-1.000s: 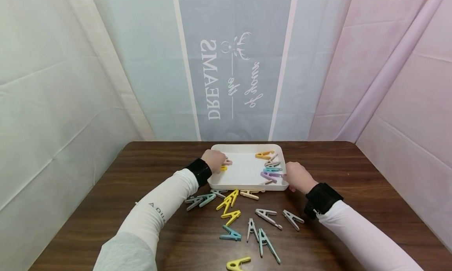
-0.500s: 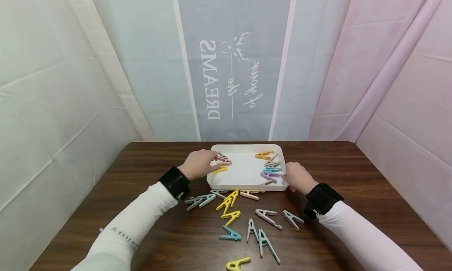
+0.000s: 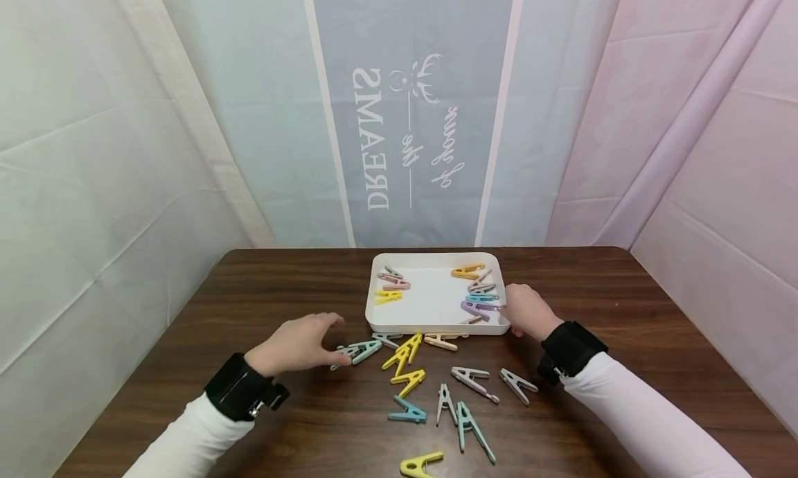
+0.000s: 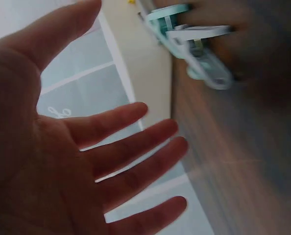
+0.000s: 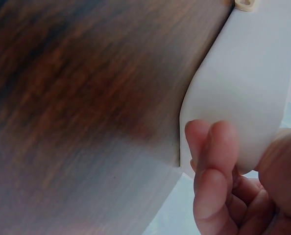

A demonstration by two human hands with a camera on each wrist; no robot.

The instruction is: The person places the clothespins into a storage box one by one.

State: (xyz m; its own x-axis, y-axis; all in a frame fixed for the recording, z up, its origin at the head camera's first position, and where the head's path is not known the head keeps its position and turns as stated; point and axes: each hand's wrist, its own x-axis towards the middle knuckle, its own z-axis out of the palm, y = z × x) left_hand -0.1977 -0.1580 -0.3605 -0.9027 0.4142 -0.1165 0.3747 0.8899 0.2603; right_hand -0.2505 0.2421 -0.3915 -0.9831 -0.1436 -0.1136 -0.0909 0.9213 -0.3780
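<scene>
My left hand [image 3: 299,343] hovers at the left of the table, thumb and fingers spread with nothing between them. Its fingertips are beside a mint-green clothespin [image 3: 369,351] and a grey one, which it partly covers in the head view. The left wrist view shows the bare palm [image 4: 62,161] and the grey clothespin [image 4: 216,78] lying against the mint one. At the right end of the white tray [image 3: 430,330], my right hand [image 3: 528,310] grips the corner. Curled fingers press the tray's outer wall [image 5: 233,83] in the right wrist view, with the thumb at the rim.
Inside the tray, a yellow clothespin [image 3: 388,296] and pink ones lie left; orange, blue and purple clothespins [image 3: 476,306] lie right. Several more are scattered before it, including yellow [image 3: 408,381], teal [image 3: 408,410] and grey ones [image 3: 517,386]. Fabric walls [image 3: 414,118] stand behind the table.
My left hand has come out of the tray's left end and moved down and left over the table, uncovering the yellow and pink clothespins. The right hand stays at the tray's corner.
</scene>
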